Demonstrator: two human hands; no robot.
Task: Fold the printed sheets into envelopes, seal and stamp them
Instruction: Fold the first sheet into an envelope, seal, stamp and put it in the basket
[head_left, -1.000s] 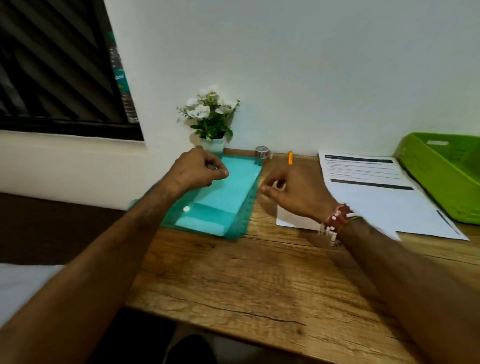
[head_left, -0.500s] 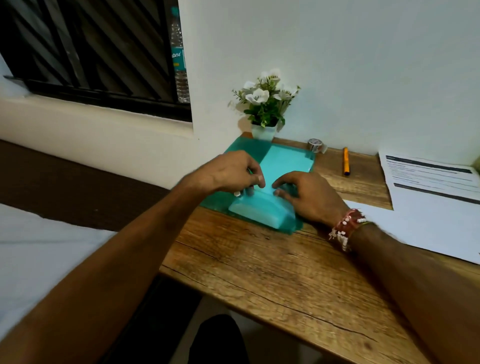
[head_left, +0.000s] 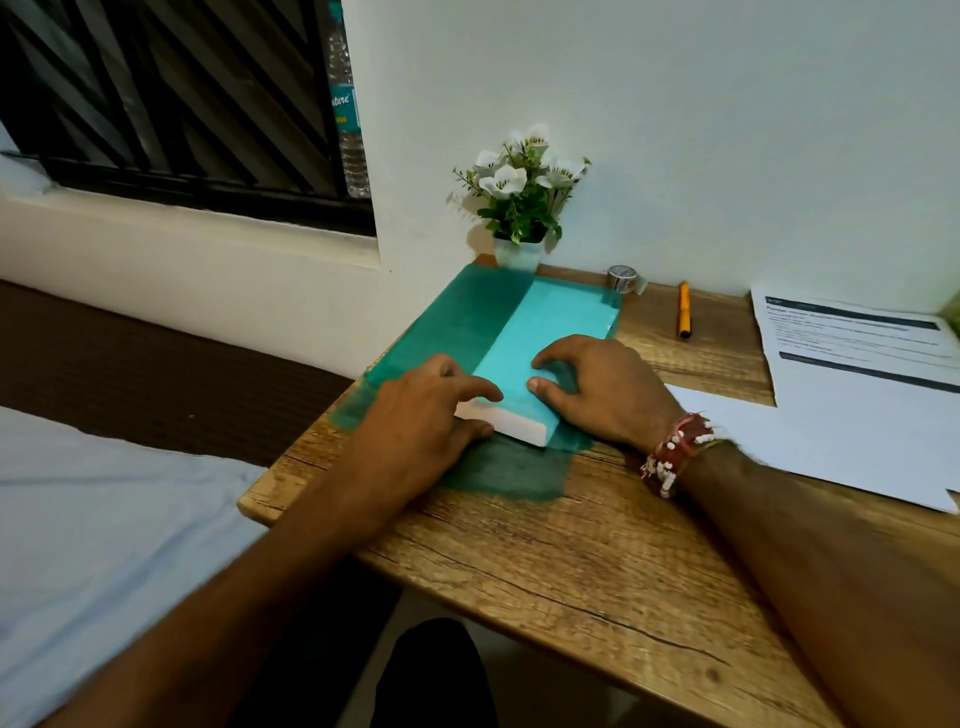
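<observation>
Envelopes, I think: white stack (head_left: 524, 364) is lying under teal folder (head_left: 467, 317) at left end of desk (head_left: 571, 545). I am pinching its near corner with left hand (head_left: 415, 421), index on top, thumb at front edge, probably for lifting. Right hand (head_left: 608, 389) is curling over right side, steadying it. Printed sheets (head_left: 831, 415) are lying at right, not yet folded.

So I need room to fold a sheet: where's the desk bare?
Bare wood: the desk front, between near edge, green folder and printed sheets. A narrow strip surrounds the orange pen. Crowded: back left, paper stack, plant, tape.
</observation>
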